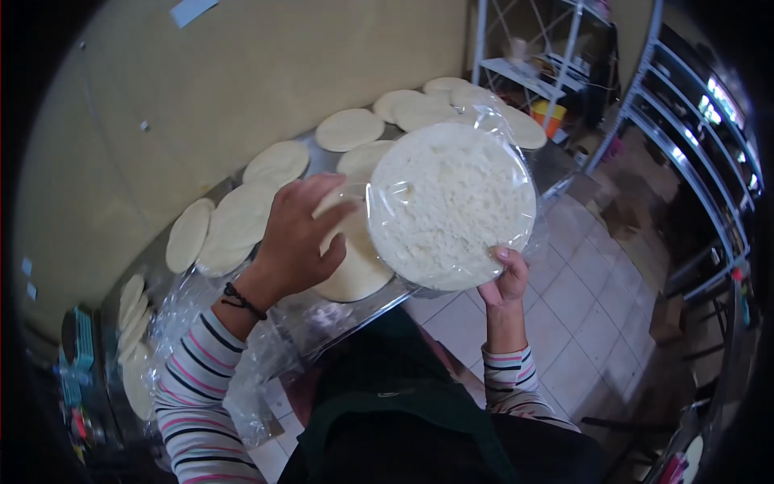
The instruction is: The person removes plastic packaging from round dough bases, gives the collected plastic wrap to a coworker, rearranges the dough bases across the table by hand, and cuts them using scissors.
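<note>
A round pizza base (451, 206), pale with a rough, pitted face, sits inside a clear plastic bag (504, 129). My right hand (508, 276) grips its lower right edge, thumb on top, and holds it up over the table's front edge. To the left of it, my left hand (302, 230) hovers with fingers apart and nothing visible in it. Beneath that hand lies another pizza base (355, 270) on the metal table (330, 327), partly hidden by the hand and the bagged base.
More pizza bases (351, 129) lie along the table by the wall, some overlapping. Crumpled clear plastic bags (189, 310) lie at the left near my forearm. A white shelf rack (528, 77) stands at the back, a metal rack (685, 145) at right. The floor is tiled (580, 266).
</note>
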`<state>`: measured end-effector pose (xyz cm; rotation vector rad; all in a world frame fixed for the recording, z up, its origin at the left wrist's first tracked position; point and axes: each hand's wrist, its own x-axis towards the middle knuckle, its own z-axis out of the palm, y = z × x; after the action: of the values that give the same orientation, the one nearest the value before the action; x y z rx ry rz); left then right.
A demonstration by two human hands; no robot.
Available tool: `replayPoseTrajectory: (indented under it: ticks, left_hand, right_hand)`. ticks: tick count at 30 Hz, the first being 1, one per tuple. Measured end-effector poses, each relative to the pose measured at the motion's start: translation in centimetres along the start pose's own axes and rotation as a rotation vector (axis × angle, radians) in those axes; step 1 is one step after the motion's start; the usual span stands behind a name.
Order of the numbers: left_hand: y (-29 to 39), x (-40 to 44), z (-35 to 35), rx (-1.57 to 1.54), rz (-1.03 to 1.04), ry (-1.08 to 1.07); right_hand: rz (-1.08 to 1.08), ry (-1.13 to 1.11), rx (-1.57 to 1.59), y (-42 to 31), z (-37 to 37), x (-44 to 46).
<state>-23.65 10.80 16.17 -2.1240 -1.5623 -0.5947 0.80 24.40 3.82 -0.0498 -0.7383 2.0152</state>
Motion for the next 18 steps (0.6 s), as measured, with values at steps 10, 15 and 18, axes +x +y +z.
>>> replayPoseTrajectory:
  ticks: [10, 15, 18]
  left_hand:
    - [5.5, 3.7, 11.0, -1.751, -0.836, 0.138]
    - [5.2, 0.7, 11.6, -1.513, -0.933, 0.533]
    - [5.6, -1.8, 10.7, -1.355, -1.028, 0.639]
  right_hand:
    - [-0.124, -0.081, 0.171, -3.2, -4.4, -2.3]
    - [-0.049, 0.186, -0.159, -2.8, -3.4, -1.2]
    - [-0.140, 0.186, -0.422, -1.6, -2.4, 1.0]
